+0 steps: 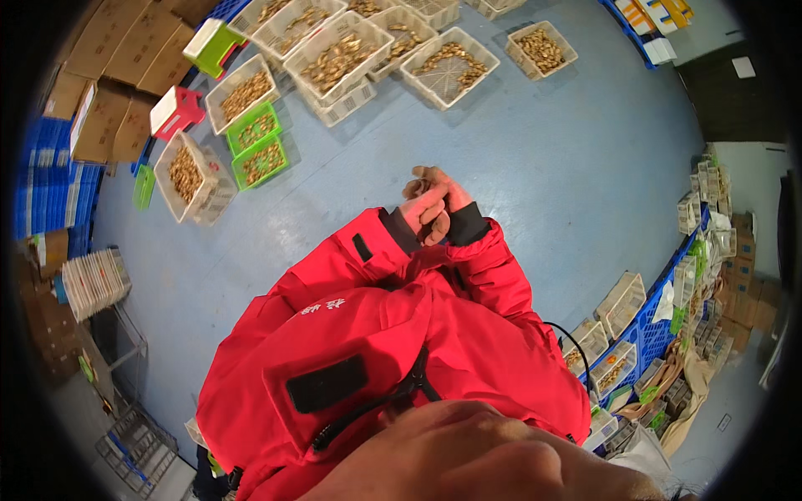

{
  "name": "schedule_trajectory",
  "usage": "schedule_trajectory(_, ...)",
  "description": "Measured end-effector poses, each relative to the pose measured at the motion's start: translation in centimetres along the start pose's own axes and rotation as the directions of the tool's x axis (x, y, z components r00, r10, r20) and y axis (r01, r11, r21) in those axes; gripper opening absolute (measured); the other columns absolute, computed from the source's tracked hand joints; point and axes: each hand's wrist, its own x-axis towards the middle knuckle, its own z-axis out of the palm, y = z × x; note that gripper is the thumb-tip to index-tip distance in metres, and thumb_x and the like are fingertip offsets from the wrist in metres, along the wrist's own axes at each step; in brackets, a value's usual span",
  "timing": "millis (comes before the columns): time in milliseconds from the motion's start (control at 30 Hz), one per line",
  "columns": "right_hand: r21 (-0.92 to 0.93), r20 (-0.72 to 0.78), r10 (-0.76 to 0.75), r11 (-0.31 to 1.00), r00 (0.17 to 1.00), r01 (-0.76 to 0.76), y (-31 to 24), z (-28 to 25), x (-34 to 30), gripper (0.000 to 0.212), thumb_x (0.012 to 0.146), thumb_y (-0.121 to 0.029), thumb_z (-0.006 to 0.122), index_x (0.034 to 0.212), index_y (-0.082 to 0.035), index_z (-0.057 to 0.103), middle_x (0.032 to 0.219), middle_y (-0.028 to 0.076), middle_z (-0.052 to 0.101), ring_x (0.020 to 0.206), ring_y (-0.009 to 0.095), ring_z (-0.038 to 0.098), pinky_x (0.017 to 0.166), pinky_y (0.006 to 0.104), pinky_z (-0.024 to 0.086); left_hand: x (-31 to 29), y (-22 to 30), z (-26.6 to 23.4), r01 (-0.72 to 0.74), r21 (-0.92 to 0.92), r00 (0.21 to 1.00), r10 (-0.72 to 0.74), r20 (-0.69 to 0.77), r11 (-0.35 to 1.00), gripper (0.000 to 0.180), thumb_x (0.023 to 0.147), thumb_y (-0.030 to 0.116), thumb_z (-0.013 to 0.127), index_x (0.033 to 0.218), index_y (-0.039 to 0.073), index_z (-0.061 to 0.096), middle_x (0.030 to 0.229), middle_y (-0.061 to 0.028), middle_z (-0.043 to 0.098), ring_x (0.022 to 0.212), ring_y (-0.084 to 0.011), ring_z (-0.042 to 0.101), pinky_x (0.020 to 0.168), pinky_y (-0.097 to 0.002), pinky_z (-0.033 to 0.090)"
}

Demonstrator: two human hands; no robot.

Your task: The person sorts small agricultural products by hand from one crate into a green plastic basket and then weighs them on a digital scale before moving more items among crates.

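Observation:
In front of my chest, over the blue floor, both hands meet with fingers bent and overlapping. My left hand comes from the left red sleeve and closes against the fingers of the other. Around it from the other side curls my right hand, at the end of the right red sleeve. Both wrists have black cuffs. The fingers look browner than the backs of the hands; whether from dirt or a covering, I cannot tell. Anything small between them is hidden. No crate touches either hand.
Pale plastic crates of small golden-brown pieces stand ahead, with green baskets beside them. Left are red and green stools, cardboard boxes and a metal cart. Blue crates line the right side.

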Motion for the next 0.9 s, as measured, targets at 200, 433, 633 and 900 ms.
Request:
schedule_trajectory(200, 0.548, -0.525, 0.344, 0.837, 0.779, -0.001, -2.3, -19.7, 9.3, 0.037, 0.081, -0.032, 0.044, 0.106, -0.004, 0.045, 0.085, 0.008, 0.054, 0.073, 0.018, 0.053, 0.059, 0.0241, 0.039, 15.0, 4.9, -1.4, 0.208, -0.085, 0.939, -0.224, -0.259, 0.974, 0.045, 0.083, 0.042, 0.041, 0.05, 0.011, 0.039, 0.067, -0.009, 0.055, 0.05, -0.0148, 0.047, 0.04, -0.0241, 0.031)
schedule_trajectory(433, 0.602, -0.493, 0.316, 0.797, 0.81, 0.056, -7.2, -36.3, 20.6, 0.037, 0.082, -0.033, 0.045, 0.107, -0.006, 0.045, 0.087, 0.007, 0.055, 0.076, 0.018, 0.056, 0.057, 0.0225, 0.041, 30.9, 12.2, -0.7, 0.261, -0.13, 0.94, -0.283, -0.19, 0.956, 0.034, 0.082, 0.041, 0.045, 0.068, 0.011, 0.052, 0.083, -0.0075, 0.058, 0.061, -0.0139, 0.053, 0.053, -0.0247, 0.041)
schedule_trajectory(633, 0.591, -0.549, 0.375, 0.806, 0.747, 0.03, -8.8, -51.8, 32.1, 0.031, 0.082, -0.028, 0.045, 0.103, -0.006, 0.044, 0.079, 0.008, 0.054, 0.065, 0.018, 0.054, 0.05, 0.0221, 0.039, 47.3, 17.5, -4.1, 0.222, -0.257, 0.96, -0.257, -0.112, 0.941, 0.033, 0.082, 0.039, 0.044, 0.079, 0.008, 0.053, 0.089, -0.0099, 0.057, 0.07, -0.0163, 0.057, 0.06, -0.0269, 0.045)
schedule_trajectory(900, 0.65, -0.448, 0.472, 0.755, 0.759, -0.086, -12.6, -62.8, 45.7, 0.02, 0.078, -0.026, 0.052, 0.088, -0.009, 0.051, 0.066, 0.002, 0.053, 0.059, 0.015, 0.053, 0.046, 0.0178, 0.04, 59.2, 27.3, -7.9, -0.047, -0.356, 0.966, -0.048, -0.253, 0.933, 0.038, 0.082, 0.038, 0.044, 0.091, 0.002, 0.052, 0.092, -0.0124, 0.058, 0.075, -0.0204, 0.058, 0.066, -0.0296, 0.048)
